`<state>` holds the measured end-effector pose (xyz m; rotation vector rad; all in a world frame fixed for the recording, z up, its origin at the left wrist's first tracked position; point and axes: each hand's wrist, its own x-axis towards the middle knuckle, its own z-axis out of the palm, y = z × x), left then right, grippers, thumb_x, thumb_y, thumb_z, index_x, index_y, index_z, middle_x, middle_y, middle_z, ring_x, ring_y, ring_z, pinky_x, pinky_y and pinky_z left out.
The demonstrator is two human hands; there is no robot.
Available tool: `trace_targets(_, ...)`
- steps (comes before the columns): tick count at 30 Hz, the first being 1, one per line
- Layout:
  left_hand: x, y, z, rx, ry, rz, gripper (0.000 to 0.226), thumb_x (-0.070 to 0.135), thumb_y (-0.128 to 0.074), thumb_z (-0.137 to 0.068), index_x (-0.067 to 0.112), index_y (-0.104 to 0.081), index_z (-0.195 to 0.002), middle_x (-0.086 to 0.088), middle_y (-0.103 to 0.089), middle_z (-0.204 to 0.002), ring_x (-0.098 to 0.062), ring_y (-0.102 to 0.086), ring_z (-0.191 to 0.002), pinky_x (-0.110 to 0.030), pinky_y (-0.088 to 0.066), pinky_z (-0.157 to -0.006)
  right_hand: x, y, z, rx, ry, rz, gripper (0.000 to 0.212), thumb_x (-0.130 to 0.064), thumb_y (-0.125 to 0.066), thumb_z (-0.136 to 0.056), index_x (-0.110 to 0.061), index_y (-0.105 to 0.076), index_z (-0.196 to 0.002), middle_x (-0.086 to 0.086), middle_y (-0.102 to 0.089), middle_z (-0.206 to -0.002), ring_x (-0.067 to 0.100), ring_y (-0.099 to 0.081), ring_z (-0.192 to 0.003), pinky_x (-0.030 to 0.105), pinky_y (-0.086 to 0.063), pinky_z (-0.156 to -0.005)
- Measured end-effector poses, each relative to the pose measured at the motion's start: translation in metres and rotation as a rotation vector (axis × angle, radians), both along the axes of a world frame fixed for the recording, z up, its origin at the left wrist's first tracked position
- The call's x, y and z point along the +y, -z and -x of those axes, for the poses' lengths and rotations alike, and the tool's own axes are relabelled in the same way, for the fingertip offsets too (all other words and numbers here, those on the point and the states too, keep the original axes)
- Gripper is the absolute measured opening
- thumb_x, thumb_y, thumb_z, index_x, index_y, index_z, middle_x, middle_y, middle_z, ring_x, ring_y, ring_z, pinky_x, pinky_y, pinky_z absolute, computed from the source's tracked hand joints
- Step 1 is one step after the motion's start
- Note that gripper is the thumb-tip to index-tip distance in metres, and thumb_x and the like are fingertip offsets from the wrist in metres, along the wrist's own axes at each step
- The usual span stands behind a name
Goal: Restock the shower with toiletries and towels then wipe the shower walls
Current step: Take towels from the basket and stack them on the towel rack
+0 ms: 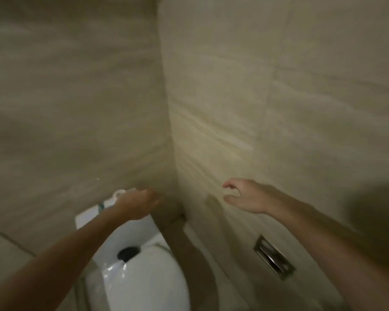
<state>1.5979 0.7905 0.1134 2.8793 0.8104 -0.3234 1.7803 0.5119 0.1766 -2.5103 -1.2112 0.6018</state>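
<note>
I see a dim, blurred corner of beige tiled walls (234, 108). My left hand (137, 204) reaches out over the white toilet cistern (85, 218), palm down, fingers pointing at the corner, with nothing visible in it. Just behind its wrist a small white item with a teal mark (118, 195) lies on the cistern; the blur hides what it is. My right hand (243, 196) hovers close to the right wall with loosely curled fingers and holds nothing. No towel or bottle shows.
A white toilet with its lid down (144, 286) fills the bottom centre, with a black round button (127, 253) on top. A recessed metal fitting (274, 257) sits low in the right wall. A dark shadow covers the right edge.
</note>
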Motion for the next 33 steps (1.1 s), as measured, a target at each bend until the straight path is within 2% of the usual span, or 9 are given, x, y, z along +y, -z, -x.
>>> trace_targets(2,-0.024,0.048,0.001,0.082,0.016,0.071,0.057,0.068,-0.034,-0.096,0.027,-0.060,-0.125,0.001,-0.068,-0.123,-0.020,-0.064,-0.109,-0.038,-0.052,-0.095,-0.052,0.036,0.007,0.025,0.095,0.103,0.047,-0.039,-0.052,-0.101,-0.024,-0.048,-0.145,-0.002,-0.053,-0.147,0.018,-0.052,-0.130,0.021,-0.035,-0.088)
trace_targets(6,-0.078,0.118,0.005,0.227,0.073,0.232,0.049,0.057,-0.043,-0.100,0.022,-0.058,-0.132,-0.001,-0.066,-0.129,-0.022,-0.061,-0.119,-0.034,-0.047,-0.100,-0.137,0.121,0.027,0.169,0.252,0.136,0.050,-0.054,-0.051,-0.083,-0.022,-0.064,-0.118,0.004,-0.069,-0.108,0.013,-0.057,-0.084,0.020,-0.036,-0.065)
trace_targets(9,-0.110,0.165,0.011,0.341,0.090,0.320,0.047,0.051,-0.048,-0.101,0.019,-0.057,-0.135,-0.004,-0.065,-0.132,-0.023,-0.059,-0.123,-0.033,-0.041,-0.104,-0.200,0.188,0.055,0.386,0.454,0.155,0.029,-0.036,-0.061,-0.089,-0.024,-0.065,-0.116,0.006,-0.069,-0.116,0.023,-0.065,-0.105,0.030,-0.050,-0.085)
trace_targets(12,-0.129,0.213,0.022,0.437,0.105,0.414,0.047,0.056,-0.049,-0.098,0.024,-0.059,-0.131,-0.004,-0.063,-0.134,-0.025,-0.059,-0.120,-0.041,-0.041,-0.109,-0.254,0.223,0.101,0.473,0.678,0.178,0.038,-0.034,-0.058,-0.098,-0.017,-0.057,-0.133,0.006,-0.061,-0.129,0.023,-0.059,-0.119,0.025,-0.042,-0.089)
trace_targets(18,-0.163,0.271,0.034,0.603,0.176,0.505,0.041,0.052,-0.055,-0.097,0.024,-0.063,-0.126,-0.003,-0.063,-0.133,-0.024,-0.062,-0.115,-0.037,-0.046,-0.102,-0.325,0.271,0.208,0.698,1.132,0.226,0.039,-0.033,-0.057,-0.100,-0.016,-0.054,-0.135,0.008,-0.057,-0.137,0.021,-0.056,-0.122,0.025,-0.043,-0.098)
trace_targets(24,-0.152,0.349,0.012,0.711,0.232,0.612,0.040,0.055,-0.065,-0.088,0.019,-0.069,-0.105,-0.013,-0.070,-0.117,-0.031,-0.067,-0.106,-0.048,-0.051,-0.101,-0.345,0.284,0.308,0.803,1.485,0.105,0.037,-0.032,-0.059,-0.098,-0.017,-0.057,-0.132,0.008,-0.060,-0.130,0.017,-0.056,-0.105,0.026,-0.045,-0.092)
trace_targets(27,-0.195,0.314,-0.010,0.725,0.305,0.597,0.025,0.036,-0.064,-0.097,0.012,-0.068,-0.103,-0.012,-0.070,-0.096,-0.026,-0.065,-0.084,-0.033,-0.048,-0.078,-0.345,0.290,0.361,0.833,1.714,0.043,0.033,-0.031,-0.062,-0.096,-0.018,-0.059,-0.127,0.008,-0.062,-0.126,0.019,-0.058,-0.102,0.028,-0.048,-0.087)
trace_targets(29,-0.226,0.303,-0.024,0.737,0.408,0.585,0.014,0.025,-0.061,-0.100,0.012,-0.065,-0.098,-0.010,-0.066,-0.091,-0.024,-0.062,-0.079,-0.032,-0.046,-0.071,-0.338,0.294,0.394,0.842,1.851,0.024,0.031,-0.029,-0.064,-0.095,-0.018,-0.060,-0.124,0.007,-0.064,-0.125,0.017,-0.058,-0.098,0.025,-0.045,-0.084)
trace_targets(33,-0.265,0.355,-0.072,0.803,0.607,0.541,0.015,0.012,-0.061,-0.099,0.011,-0.065,-0.084,-0.017,-0.065,-0.095,-0.034,-0.064,-0.090,-0.050,-0.052,-0.085,-0.312,0.307,0.446,0.918,2.076,-0.073,0.033,-0.027,-0.063,-0.095,-0.016,-0.060,-0.125,0.007,-0.063,-0.126,0.019,-0.059,-0.098,0.026,-0.044,-0.081)
